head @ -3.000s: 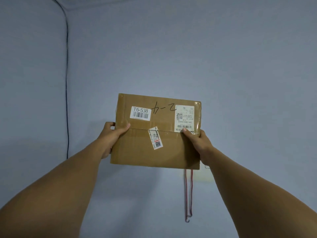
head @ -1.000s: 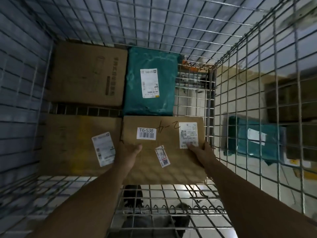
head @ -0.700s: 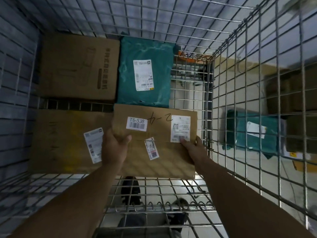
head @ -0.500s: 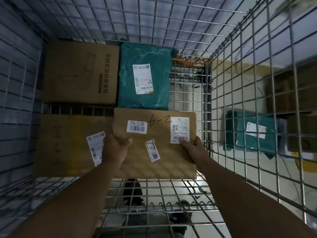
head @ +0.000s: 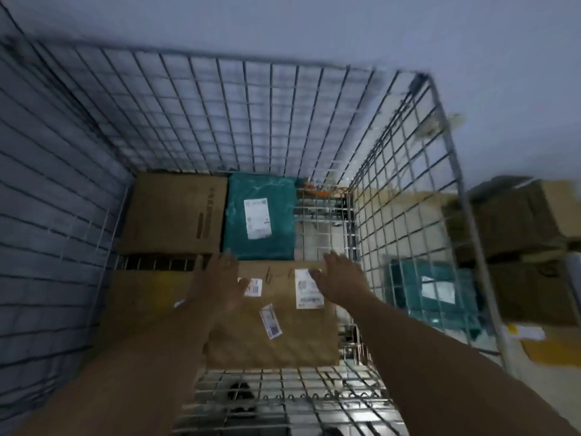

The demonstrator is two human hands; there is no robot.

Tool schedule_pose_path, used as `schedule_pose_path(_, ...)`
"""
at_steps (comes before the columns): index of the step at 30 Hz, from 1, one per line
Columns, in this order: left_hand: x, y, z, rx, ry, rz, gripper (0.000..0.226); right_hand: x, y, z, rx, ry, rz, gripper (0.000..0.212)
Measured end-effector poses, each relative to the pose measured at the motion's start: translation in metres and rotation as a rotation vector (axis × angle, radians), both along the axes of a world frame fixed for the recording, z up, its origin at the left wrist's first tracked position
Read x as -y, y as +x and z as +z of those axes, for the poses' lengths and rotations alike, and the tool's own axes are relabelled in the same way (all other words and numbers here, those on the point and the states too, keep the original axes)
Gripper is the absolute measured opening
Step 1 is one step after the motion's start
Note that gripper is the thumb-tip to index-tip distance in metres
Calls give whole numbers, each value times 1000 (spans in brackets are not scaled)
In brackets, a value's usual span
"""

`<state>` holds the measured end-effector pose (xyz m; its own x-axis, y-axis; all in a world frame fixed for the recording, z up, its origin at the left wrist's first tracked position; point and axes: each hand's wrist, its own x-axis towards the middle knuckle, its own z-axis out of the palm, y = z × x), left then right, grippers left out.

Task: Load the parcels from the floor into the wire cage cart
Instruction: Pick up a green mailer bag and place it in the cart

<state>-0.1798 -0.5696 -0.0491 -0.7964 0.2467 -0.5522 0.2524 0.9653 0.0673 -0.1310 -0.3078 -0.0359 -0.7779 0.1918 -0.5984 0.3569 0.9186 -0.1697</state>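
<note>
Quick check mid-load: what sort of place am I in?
Probably a parcel depot or sorting room: a wire cage cart holds a labelled box and a teal mailer, and more parcels sit stacked outside it.

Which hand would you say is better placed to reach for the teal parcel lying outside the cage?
Probably the right hand: it is open over the brown parcel and nearest the cage's right wall, beyond which that teal parcel lies. The left hand, also open, is farther away.
</note>
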Motion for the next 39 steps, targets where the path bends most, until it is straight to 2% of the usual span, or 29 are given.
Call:
schedule_pose_path(4,-41,-49,159,-169,25,-89,68,-18,-48,154,-181,110,192,68)
schedule_pose_path(9,-91,-73,400,-354,83,-147,69,-52,-70,383,-400,212,241,70)
schedule_pose_path(15,-137,-46,678,-637,106,-209,70,-92,-31,655,-673,315,200,69)
schedule_pose_path(20,-173,-8,838,-835,156,-256,69,-121,13,820,-866,419,128,67)
schedule_pose_path(23,-192,5,893,-902,181,-274,69,-132,34,881,-942,461,95,66)
schedule_pose_path(27,-222,14,927,-950,208,-325,69,-148,54,922,-996,503,56,66)
schedule_pose_path(33,-284,30,943,-958,258,-362,66,-202,83,938,-999,569,7,67)
schedule_pose_path(39,-382,60,934,-952,292,-380,67,-298,118,931,-952,577,-55,68)
